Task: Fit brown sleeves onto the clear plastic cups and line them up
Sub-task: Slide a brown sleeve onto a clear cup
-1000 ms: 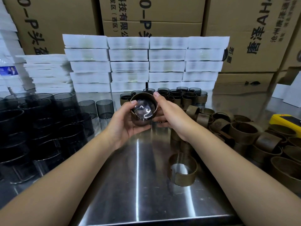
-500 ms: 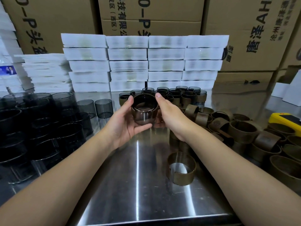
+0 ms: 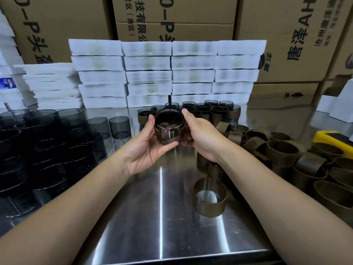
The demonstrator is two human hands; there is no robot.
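Sleeved cup (image 3: 168, 131) btwn grips, L hand (image 3: 145, 150) curled under, R hand (image 3: 202, 136) clasping side

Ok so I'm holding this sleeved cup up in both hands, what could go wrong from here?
The cup, held in the air between the left hand and right hand, might slip and drop onto the steel table. Setting it among the tightly packed sleeved cups behind could knock one over. The loose sleeve standing beside the right forearm might get knocked as the arm draws back.
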